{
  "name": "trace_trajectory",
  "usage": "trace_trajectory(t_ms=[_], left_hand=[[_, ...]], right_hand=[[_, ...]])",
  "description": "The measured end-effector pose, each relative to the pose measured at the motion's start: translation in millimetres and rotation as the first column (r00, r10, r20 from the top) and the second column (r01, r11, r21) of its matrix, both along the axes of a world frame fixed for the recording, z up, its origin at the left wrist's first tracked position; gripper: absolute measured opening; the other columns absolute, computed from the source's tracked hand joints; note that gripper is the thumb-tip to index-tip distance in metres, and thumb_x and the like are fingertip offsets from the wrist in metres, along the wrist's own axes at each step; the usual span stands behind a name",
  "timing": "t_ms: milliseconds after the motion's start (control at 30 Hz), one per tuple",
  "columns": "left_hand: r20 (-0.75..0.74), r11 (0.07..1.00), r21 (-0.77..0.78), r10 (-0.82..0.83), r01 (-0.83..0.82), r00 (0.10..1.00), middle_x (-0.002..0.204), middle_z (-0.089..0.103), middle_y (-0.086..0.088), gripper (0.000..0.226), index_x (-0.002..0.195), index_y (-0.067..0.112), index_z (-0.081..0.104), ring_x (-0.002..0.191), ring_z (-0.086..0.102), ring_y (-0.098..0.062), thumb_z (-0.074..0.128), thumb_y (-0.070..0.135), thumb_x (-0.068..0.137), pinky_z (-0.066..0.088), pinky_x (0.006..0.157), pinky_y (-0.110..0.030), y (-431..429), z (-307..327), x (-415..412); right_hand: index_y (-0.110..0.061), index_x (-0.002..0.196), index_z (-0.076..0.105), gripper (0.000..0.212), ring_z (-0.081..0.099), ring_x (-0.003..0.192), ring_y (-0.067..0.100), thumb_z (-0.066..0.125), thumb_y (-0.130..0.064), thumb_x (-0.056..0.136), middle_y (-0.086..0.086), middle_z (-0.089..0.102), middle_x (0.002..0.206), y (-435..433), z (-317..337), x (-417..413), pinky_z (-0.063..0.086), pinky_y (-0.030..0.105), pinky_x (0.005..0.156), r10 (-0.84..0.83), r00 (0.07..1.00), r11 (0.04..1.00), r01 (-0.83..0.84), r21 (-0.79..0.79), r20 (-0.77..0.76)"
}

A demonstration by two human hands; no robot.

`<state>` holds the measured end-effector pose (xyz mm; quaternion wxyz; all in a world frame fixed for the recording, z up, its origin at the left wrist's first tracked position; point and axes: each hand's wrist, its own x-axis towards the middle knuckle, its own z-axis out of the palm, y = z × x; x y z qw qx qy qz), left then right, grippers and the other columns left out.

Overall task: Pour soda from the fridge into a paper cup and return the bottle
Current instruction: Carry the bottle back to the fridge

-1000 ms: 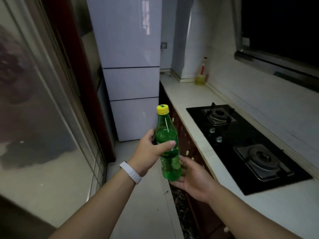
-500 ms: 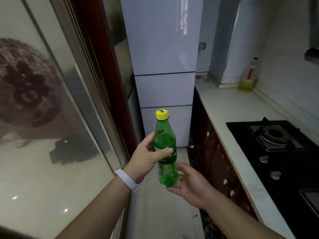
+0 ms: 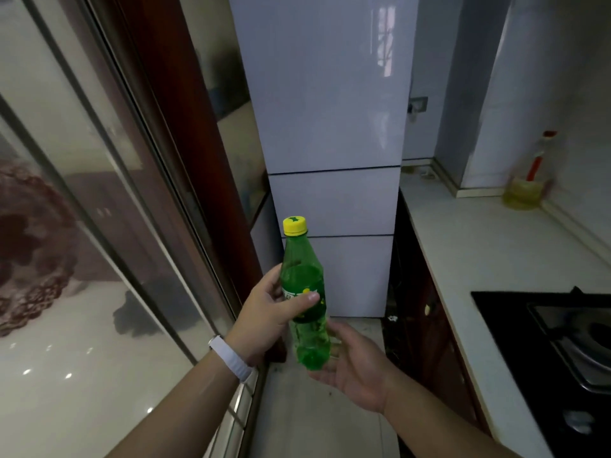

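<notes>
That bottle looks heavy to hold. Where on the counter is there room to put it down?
The white counter is bare between the yellowish bottle in the back corner and the black stove. Nearer us, the stove takes up the room.

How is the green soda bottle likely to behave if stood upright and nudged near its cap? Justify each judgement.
The green soda bottle is tall and narrow, so it would probably tip. Its round body would then likely roll. Liquid reaches its shoulder, so it probably feels fairly heavy for its size.
</notes>
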<state>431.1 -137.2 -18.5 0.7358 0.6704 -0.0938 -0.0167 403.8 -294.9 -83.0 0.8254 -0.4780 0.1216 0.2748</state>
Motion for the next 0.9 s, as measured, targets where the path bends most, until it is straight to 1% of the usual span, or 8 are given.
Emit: trace_trajectory(t_ms=[67,133,267,433,567,700,833,900], left_hand=[[0.008,1.000,-0.009,0.001,-0.001,1.000,0.099,0.074,-0.008,0.045,0.114,0.006,0.064,0.091,0.070,-0.021,0.076,0.004,0.071,0.056,0.076,-0.029,1,1,16],[0.012,1.000,-0.015,0.003,-0.003,1.000,0.097,0.075,-0.005,0.045,0.114,0.006,0.063,0.090,0.070,-0.019,0.074,0.002,0.071,0.056,0.075,-0.028,4,1,33],[0.001,1.000,-0.022,-0.001,0.001,1.000,0.097,0.075,-0.003,0.048,0.118,0.006,0.061,0.090,0.071,-0.017,0.074,0.003,0.072,0.056,0.075,-0.026,15,-4,73],[0.008,0.998,-0.058,-0.040,0.041,0.999,0.100,0.074,-0.008,0.050,0.117,0.004,0.060,0.092,0.071,-0.021,0.079,0.006,0.071,0.056,0.077,-0.028,33,-15,144],[-0.003,0.998,-0.061,-0.033,0.033,0.999,0.095,0.075,-0.005,0.057,0.111,0.007,0.062,0.090,0.071,-0.020,0.084,0.021,0.061,0.056,0.075,-0.029,46,-23,217],[0.009,0.999,-0.028,-0.027,0.027,1.000,0.101,0.075,-0.009,0.056,0.112,0.009,0.064,0.093,0.071,-0.023,0.086,0.019,0.061,0.056,0.078,-0.033,68,-21,293],[0.044,1.000,-0.022,0.002,-0.001,0.999,0.100,0.076,-0.008,0.052,0.107,0.013,0.067,0.093,0.072,-0.023,0.085,0.022,0.059,0.057,0.078,-0.031,90,-6,352],[0.057,1.000,-0.009,0.015,-0.015,0.998,0.101,0.076,-0.010,0.053,0.106,0.013,0.069,0.095,0.072,-0.025,0.086,0.025,0.058,0.058,0.080,-0.035,96,-1,374]], right_hand=[[-0.008,0.118,0.068,0.048,0.068,0.091,0.029,0.064,-0.040,0.082,0.018,0.072,0.107,0,1,19,0.053,0.039,0.079,0.011,1.000,1.000,-0.011,0.013,0.000],[-0.006,0.118,0.067,0.044,0.068,0.091,0.029,0.063,-0.036,0.086,0.019,0.071,0.110,2,2,41,0.054,0.039,0.076,0.018,1.000,0.999,-0.018,0.027,0.003],[-0.005,0.116,0.069,0.039,0.066,0.099,0.033,0.061,-0.032,0.089,0.022,0.069,0.119,12,-4,84,0.053,0.040,0.076,0.008,0.999,1.000,-0.007,0.029,-0.035],[-0.008,0.105,0.076,0.030,0.064,0.096,0.034,0.068,-0.029,0.086,0.019,0.072,0.108,26,-13,151,0.050,0.045,0.081,-0.022,1.000,0.999,0.022,0.044,-0.008],[-0.002,0.103,0.076,0.040,0.064,0.092,0.034,0.072,-0.026,0.072,0.023,0.071,0.108,41,-9,219,0.048,0.043,0.077,-0.047,0.999,0.997,0.048,0.053,-0.014],[0.000,0.106,0.072,0.044,0.066,0.084,0.031,0.068,-0.026,0.071,0.023,0.072,0.103,64,4,291,0.049,0.041,0.075,-0.065,0.998,0.997,0.065,0.038,-0.004],[-0.001,0.119,0.066,0.053,0.065,0.091,0.032,0.069,-0.030,0.075,0.022,0.070,0.108,89,15,351,0.052,0.042,0.075,-0.074,0.997,0.997,0.074,0.018,0.012],[-0.002,0.119,0.067,0.055,0.065,0.093,0.032,0.071,-0.032,0.074,0.023,0.069,0.111,96,20,374,0.053,0.041,0.075,-0.072,0.997,0.997,0.072,0.014,0.013]])
